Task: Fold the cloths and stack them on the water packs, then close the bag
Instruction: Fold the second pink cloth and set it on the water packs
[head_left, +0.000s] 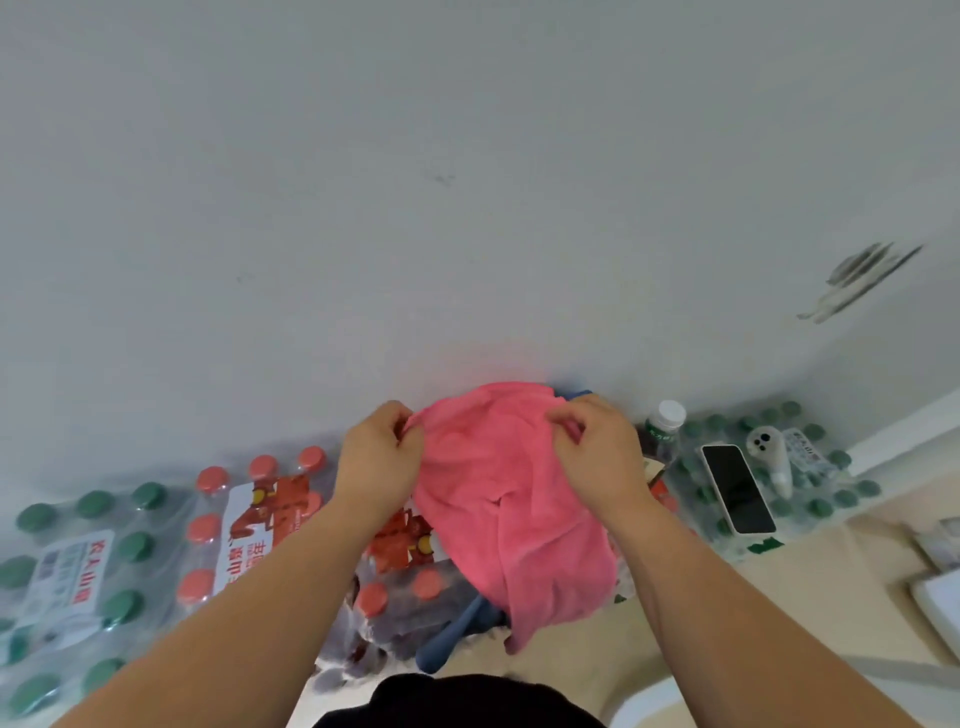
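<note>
A pink cloth hangs in the air in front of me, above the water packs. My left hand pinches its upper left corner and my right hand pinches its upper right edge. The cloth droops down in loose folds between my forearms. Below it stands a pack of red-capped bottles, with a green-capped pack to its left. A blue cloth pokes out under the pink one, mostly hidden; a blue bit also shows behind my right hand. No bag can be made out.
Another green-capped pack at the right carries a phone and a white controller. A white-capped bottle stands beside it. A pale wall fills the upper view. Beige floor and white boxes lie at right.
</note>
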